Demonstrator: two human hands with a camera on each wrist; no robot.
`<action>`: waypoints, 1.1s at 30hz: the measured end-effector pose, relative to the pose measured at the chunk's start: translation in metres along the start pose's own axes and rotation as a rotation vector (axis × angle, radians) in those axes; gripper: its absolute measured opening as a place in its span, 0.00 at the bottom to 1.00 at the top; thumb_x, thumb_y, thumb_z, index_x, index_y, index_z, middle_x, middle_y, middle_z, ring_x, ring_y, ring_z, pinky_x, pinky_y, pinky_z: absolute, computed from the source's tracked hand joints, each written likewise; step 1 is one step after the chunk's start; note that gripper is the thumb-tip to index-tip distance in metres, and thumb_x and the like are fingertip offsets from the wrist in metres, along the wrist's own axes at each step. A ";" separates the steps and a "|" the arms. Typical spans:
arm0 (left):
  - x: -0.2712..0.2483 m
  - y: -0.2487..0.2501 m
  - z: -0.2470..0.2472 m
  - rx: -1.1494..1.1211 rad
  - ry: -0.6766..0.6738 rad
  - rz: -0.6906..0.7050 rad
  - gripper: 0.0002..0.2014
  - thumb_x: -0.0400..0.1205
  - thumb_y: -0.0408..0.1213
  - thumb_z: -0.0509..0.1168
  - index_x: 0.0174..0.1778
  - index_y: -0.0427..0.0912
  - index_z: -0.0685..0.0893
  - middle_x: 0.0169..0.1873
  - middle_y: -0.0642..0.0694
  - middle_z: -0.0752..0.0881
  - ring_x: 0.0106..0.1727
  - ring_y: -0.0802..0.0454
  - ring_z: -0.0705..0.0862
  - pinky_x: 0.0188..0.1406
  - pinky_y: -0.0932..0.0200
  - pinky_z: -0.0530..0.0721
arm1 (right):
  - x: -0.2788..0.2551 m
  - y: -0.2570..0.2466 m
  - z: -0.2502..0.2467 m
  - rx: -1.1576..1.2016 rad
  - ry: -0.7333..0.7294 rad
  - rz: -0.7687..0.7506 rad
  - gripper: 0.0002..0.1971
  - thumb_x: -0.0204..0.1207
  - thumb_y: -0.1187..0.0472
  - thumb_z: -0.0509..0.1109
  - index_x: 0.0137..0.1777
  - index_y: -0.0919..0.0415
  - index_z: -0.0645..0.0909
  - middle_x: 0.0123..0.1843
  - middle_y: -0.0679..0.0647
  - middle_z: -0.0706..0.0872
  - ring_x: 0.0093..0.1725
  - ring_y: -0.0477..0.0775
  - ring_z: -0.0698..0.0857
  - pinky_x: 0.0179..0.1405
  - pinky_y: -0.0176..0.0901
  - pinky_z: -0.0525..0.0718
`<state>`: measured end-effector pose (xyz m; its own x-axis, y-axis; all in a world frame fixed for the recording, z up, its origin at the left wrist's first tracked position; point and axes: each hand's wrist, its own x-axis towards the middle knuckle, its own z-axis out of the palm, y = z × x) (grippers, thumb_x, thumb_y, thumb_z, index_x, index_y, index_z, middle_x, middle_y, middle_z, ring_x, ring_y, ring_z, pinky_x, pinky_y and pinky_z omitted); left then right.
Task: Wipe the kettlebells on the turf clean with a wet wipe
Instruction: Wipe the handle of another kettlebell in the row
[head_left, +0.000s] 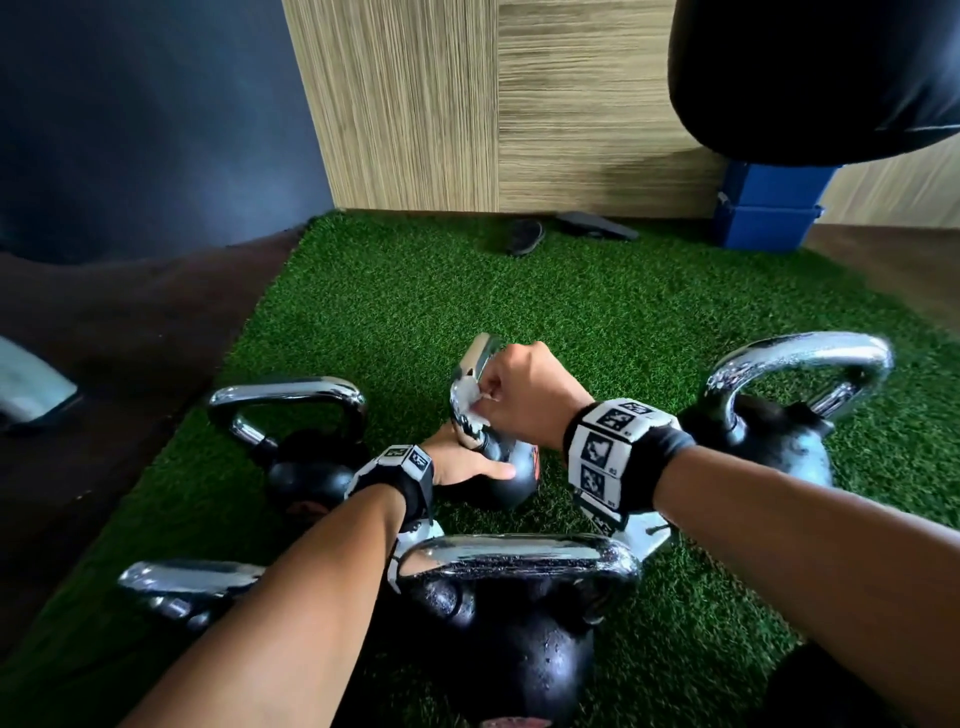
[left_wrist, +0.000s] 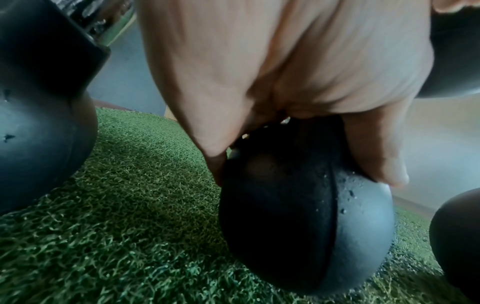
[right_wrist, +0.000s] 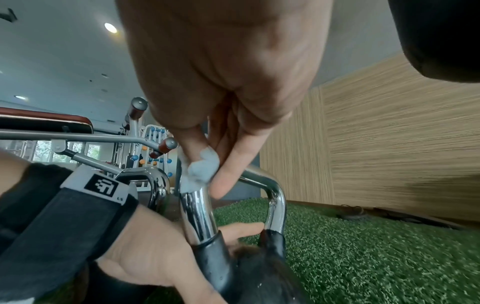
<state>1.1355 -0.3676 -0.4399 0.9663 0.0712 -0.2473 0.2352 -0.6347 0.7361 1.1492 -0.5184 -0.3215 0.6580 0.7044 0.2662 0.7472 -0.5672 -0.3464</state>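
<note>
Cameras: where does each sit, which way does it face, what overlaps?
Head: looks forward and down at kettlebells on turf; both forearms show.
Left wrist: low, along the left hand holding the small kettlebell.
Right wrist: along the right hand pinching the wet wipe on the chrome handle; left hand shows.
All three share the small kettlebell.

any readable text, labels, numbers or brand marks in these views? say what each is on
No word or number reads clearly.
Left wrist band: a blocky black logo mark, then tiny characters beside it, too small to read.
Right wrist band: black-and-white marker patterns, with tiny characters at their corners, too small to read.
Small kettlebell: an orange marking on its side, mostly hidden, unreadable.
Nearest kettlebell: a pinkish marking at the frame's bottom edge, cut off.
</note>
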 end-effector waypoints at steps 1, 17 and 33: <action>-0.001 0.000 0.000 0.007 -0.004 0.012 0.16 0.72 0.44 0.82 0.28 0.53 0.81 0.23 0.69 0.82 0.28 0.71 0.79 0.30 0.75 0.72 | -0.001 -0.001 -0.001 0.009 -0.019 0.004 0.10 0.80 0.60 0.70 0.42 0.66 0.85 0.35 0.57 0.90 0.26 0.49 0.83 0.17 0.31 0.75; -0.009 0.002 0.001 0.099 -0.080 0.081 0.33 0.75 0.43 0.81 0.76 0.46 0.79 0.64 0.61 0.83 0.61 0.64 0.80 0.70 0.75 0.70 | -0.004 0.019 0.018 -0.065 -0.300 0.095 0.14 0.82 0.66 0.67 0.64 0.67 0.86 0.55 0.61 0.92 0.48 0.55 0.93 0.45 0.45 0.93; -0.005 -0.006 0.015 0.217 -0.045 0.142 0.36 0.60 0.56 0.82 0.65 0.55 0.84 0.69 0.49 0.80 0.72 0.46 0.79 0.80 0.41 0.73 | -0.011 0.041 0.019 0.364 -0.494 0.166 0.13 0.83 0.70 0.66 0.64 0.63 0.86 0.64 0.58 0.89 0.55 0.53 0.89 0.60 0.50 0.87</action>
<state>1.1282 -0.3759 -0.4526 0.9813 -0.0616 -0.1826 0.0650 -0.7862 0.6145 1.1712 -0.5409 -0.3560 0.5767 0.7828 -0.2338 0.5021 -0.5654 -0.6544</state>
